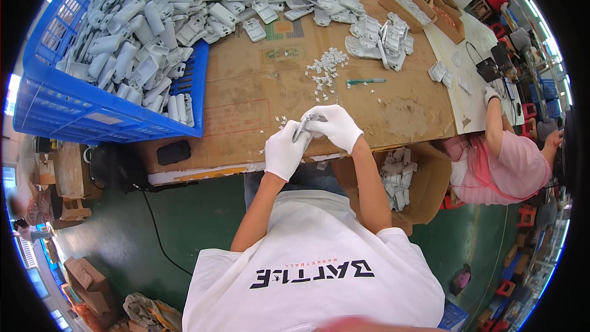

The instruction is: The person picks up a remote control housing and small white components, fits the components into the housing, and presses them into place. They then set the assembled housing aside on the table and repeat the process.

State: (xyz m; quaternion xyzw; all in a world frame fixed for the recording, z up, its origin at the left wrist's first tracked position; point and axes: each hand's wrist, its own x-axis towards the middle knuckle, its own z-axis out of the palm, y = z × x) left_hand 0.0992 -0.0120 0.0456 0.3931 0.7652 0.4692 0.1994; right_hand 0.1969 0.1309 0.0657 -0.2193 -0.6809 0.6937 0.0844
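Note:
Both my hands wear white gloves and meet just above the near edge of the table. Between them is a small grey plastic shell piece (303, 129), mostly hidden by the fingers. My left hand (283, 152) is closed on its left side, while my right hand (337, 126) pinches it from the right and above. Beyond the hands lies a loose heap of tiny white plastic parts (330, 61), with a few strays near my left hand. A green pen (366, 81) rests to the right of that heap.
A blue crate (92, 124) overflowing with grey plastic shells (132, 46) stands at left; more shells spread along the back. Another shell stack (384, 40) lies at right, near cardboard trays (409, 7). A carton (433, 178) sits below the edge. A person in pink (507, 166) works at right.

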